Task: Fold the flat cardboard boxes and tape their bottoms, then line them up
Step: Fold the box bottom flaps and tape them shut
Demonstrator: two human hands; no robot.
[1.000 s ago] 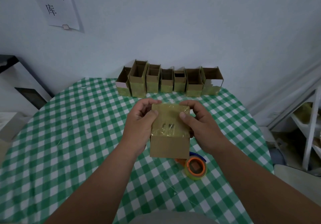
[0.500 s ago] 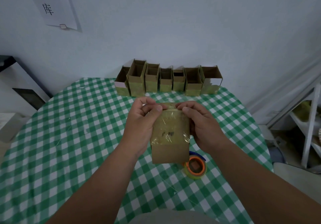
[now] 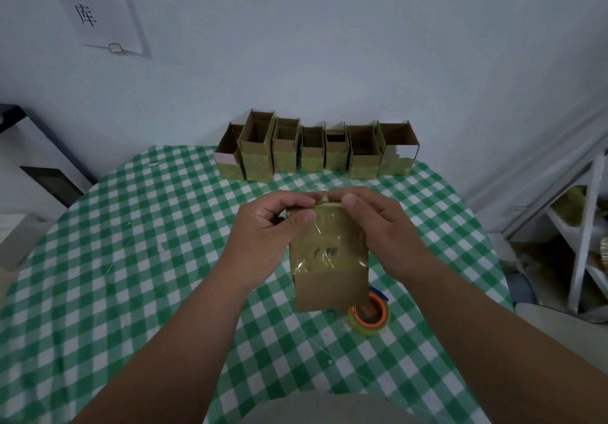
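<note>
I hold a small brown cardboard box (image 3: 330, 275) above the table's middle, its upper part wrapped in shiny clear tape. My left hand (image 3: 263, 236) grips its left top corner, thumb pressed on the taped face. My right hand (image 3: 381, 229) grips the right top edge, thumb on the upper rim. The fingertips of both hands meet behind the top edge. A roll of tape (image 3: 370, 316) with an orange core lies on the cloth just below the box, partly hidden by it. Several folded boxes (image 3: 316, 150) stand in a row at the table's far edge against the wall.
The round table (image 3: 131, 259) carries a green and white checked cloth. A white metal shelf (image 3: 585, 232) stands at the right. Grey and white furniture (image 3: 29, 173) sits at the left. A paper sign (image 3: 98, 8) hangs on the wall.
The box has tilted so its taped face turns more toward me and narrows. Both hands slid up to the box's top edge, the thumbs closing toward each other.
</note>
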